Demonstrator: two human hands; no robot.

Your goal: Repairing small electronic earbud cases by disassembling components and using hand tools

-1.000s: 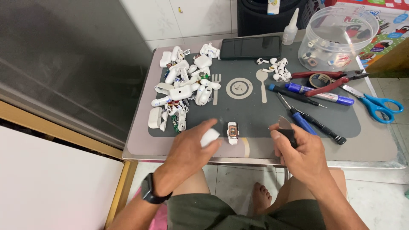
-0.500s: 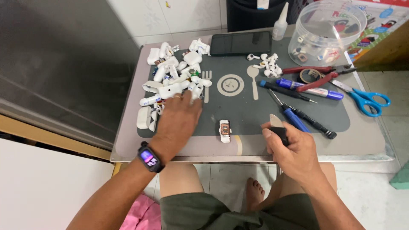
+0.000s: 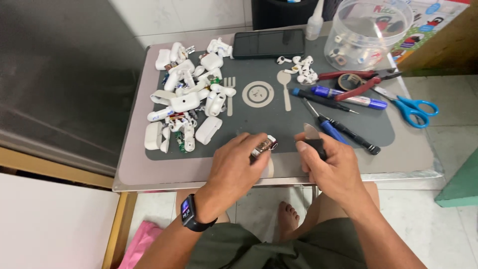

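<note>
Both hands busy: left hand pinched shut on small metal-and-white part (near mat edge); right hand clamped around black-handled blade tool, tip up.

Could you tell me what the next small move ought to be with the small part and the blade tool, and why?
Probably bring the blade tool in the right hand leftward to the small metallic part that the left hand pinches at the grey mat's near edge. The blade tip points up and sits apart from the part, so the gap has to close before any prying.
</note>
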